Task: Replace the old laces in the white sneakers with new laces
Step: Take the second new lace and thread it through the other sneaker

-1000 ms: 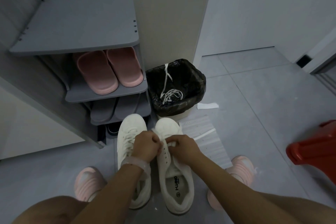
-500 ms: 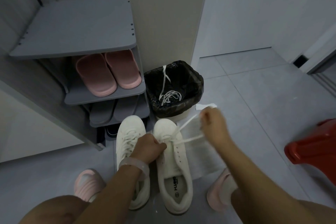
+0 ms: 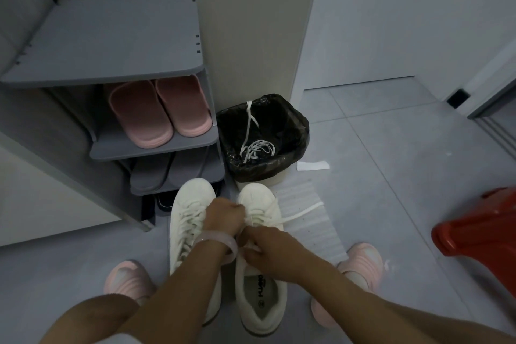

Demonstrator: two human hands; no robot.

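On the grey floor (image 3: 391,176) beside the shoe rack (image 3: 111,45), old laces (image 3: 258,148) lie binned. Left sneaker (image 3: 190,220) looks laced; I'm threading the right sneaker (image 3: 259,282), left hand (image 3: 224,215) and right hand (image 3: 272,248) seemingly pinching the new lace (image 3: 303,212) at their fingertips.

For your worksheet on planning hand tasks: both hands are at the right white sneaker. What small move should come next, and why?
Probably the right hand should draw the loose lace end in and thread it through the next eyelet of the right sneaker. That end trails off to the side, the upper eyelets look unlaced, and the left hand already steadies the shoe.
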